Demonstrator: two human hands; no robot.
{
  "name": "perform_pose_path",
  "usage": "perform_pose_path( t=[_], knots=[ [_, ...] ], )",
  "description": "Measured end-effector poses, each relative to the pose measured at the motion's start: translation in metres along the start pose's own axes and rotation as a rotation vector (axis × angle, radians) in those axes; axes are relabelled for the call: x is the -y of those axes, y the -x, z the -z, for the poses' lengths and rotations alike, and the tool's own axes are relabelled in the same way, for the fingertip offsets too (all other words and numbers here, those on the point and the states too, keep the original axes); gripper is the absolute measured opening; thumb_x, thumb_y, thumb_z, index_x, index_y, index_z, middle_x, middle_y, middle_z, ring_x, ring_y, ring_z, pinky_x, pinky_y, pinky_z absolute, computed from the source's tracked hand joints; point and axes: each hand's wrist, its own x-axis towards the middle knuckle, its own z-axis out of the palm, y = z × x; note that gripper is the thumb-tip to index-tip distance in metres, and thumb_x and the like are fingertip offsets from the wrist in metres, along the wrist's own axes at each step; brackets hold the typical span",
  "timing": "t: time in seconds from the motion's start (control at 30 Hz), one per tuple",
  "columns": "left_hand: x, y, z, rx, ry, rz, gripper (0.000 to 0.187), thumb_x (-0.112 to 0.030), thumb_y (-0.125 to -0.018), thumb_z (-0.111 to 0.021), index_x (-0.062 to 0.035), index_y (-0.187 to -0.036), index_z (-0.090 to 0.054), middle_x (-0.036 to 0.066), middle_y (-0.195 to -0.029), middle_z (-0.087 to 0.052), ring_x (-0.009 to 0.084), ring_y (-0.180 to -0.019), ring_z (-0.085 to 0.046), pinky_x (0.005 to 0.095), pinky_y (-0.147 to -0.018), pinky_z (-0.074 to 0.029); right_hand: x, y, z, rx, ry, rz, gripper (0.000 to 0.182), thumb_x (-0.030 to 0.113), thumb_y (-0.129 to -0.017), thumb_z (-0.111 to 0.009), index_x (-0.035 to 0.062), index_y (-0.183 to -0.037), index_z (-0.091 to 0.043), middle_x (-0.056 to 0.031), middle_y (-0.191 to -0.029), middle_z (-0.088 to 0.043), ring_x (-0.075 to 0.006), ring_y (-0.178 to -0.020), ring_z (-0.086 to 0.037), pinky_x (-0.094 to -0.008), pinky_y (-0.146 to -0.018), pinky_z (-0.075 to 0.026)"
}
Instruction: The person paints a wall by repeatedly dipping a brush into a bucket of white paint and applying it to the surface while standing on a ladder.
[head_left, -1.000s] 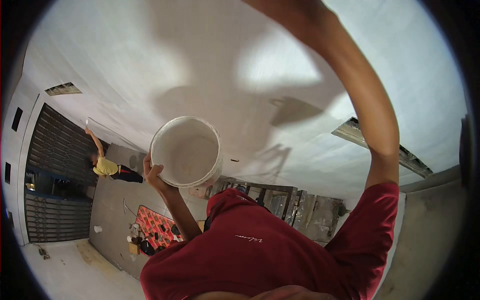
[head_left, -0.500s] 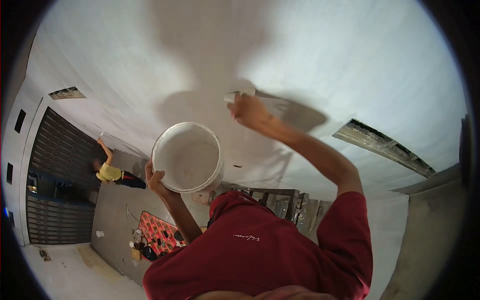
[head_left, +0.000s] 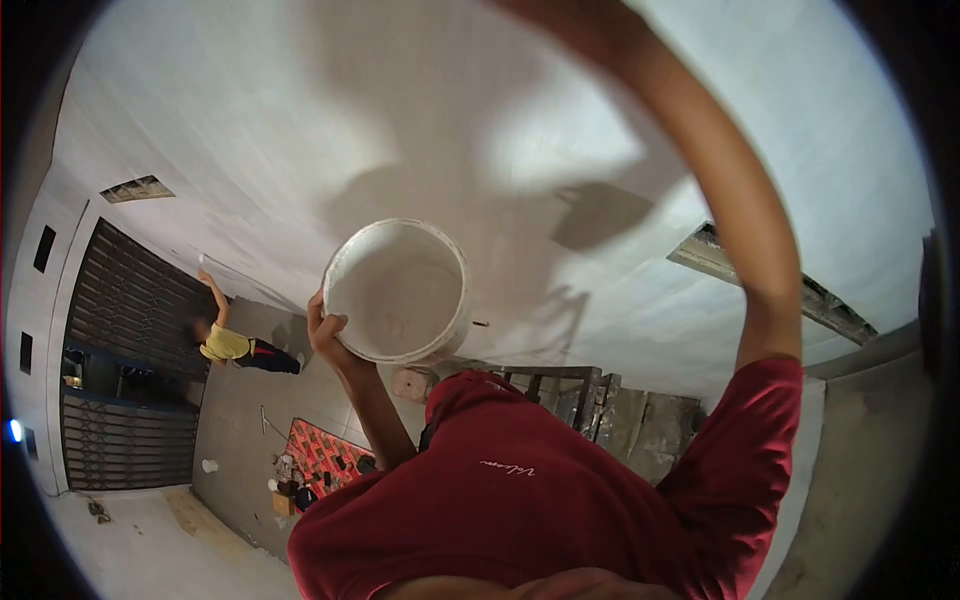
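My left hand grips the rim of a white bucket with the thumb over the edge. The bucket's open mouth faces me. Its inside is coated whitish, with a few pale marks at the bottom. My right forearm arches up across the white wall and leaves the view at the top. My right hand is beyond the upper edge, so its fingers and anything in them are hidden. Shadows of my body and the bucket fall on the wall.
A person in a yellow shirt reaches to the wall at left, near a dark folding gate. A red patterned mat with several items lies on the floor below. Dark wooden framing stands behind me. Wall recesses show rough edges.
My right hand has swung upward from the wall's middle and out of view; it held a pale tool before. The bucket and my left hand have shifted slightly right and up.
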Motion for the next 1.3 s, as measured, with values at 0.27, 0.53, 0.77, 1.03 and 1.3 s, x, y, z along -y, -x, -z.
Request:
perform_pose_path(
  t=[0.27, 0.53, 0.77, 1.03, 1.3],
  knots=[
    [-0.002, -0.003, -0.003, -0.045, 0.116, 0.145, 0.057, -0.022, -0.058, -0.047, 0.0093, -0.105, -0.055, 0.018, -0.096, -0.061, 0.0266, -0.084, -0.061, 0.0373, -0.073, -0.053, 0.169, 0.200, -0.079, 0.590, -0.147, -0.212, 0.052, 0.045, -0.065, -0.068, -0.0016, -0.086, -0.060, -0.0301, -0.110, -0.050, -0.0426, -0.105, -0.050, -0.0435, -0.088, -0.049],
    [-0.003, 0.011, -0.012, -0.033, 0.205, 0.205, 0.052, -0.012, -0.052, -0.044, 0.0110, -0.097, -0.054, 0.018, -0.091, -0.059, 0.0258, -0.079, -0.059, 0.0334, -0.070, -0.051, 0.190, 0.259, -0.019, 0.418, -0.826, -1.126, 0.014, 0.015, -0.076, -0.071, 0.0027, -0.079, -0.065, -0.0075, -0.076, -0.066, -0.0175, -0.071, -0.063, -0.0327, -0.067, -0.051],
    [0.014, 0.003, -0.030, 0.027, 0.106, 0.270, 0.046, -0.006, -0.051, -0.043, 0.0102, -0.092, -0.055, 0.015, -0.085, -0.059, 0.0230, -0.073, -0.057, 0.0321, -0.066, -0.051, 0.214, 0.325, 0.011, 0.012, -0.687, -1.635, 0.016, 0.015, -0.080, -0.072, 0.0000, -0.080, -0.066, -0.0054, -0.072, -0.066, -0.0093, -0.066, -0.061, -0.0250, -0.058, -0.049],
    [0.033, 0.003, -0.059, 0.155, 0.134, 0.291, 0.047, -0.007, -0.053, -0.044, 0.0100, -0.096, -0.056, 0.017, -0.087, -0.060, 0.0233, -0.078, -0.057, 0.0330, -0.070, -0.050, 0.234, 0.340, 0.048, -0.519, -1.014, -2.293, 0.028, 0.021, -0.088, -0.061, -0.0069, -0.089, -0.061, -0.0137, -0.082, -0.065, -0.0205, -0.070, -0.066, -0.0275, -0.063, -0.058],
    [0.055, 0.007, -0.054, 0.144, 0.173, 0.348, 0.048, -0.010, -0.054, -0.045, 0.0103, -0.097, -0.055, 0.016, -0.087, -0.058, 0.0235, -0.079, -0.056, 0.0333, -0.071, -0.049, 0.281, 0.364, 0.052, -1.147, -1.250, -2.402, 0.020, 0.005, -0.085, -0.061, -0.0055, -0.101, -0.055, -0.0131, -0.088, -0.061, -0.0236, -0.083, -0.063, -0.0285, -0.076, -0.058]
  ],
)
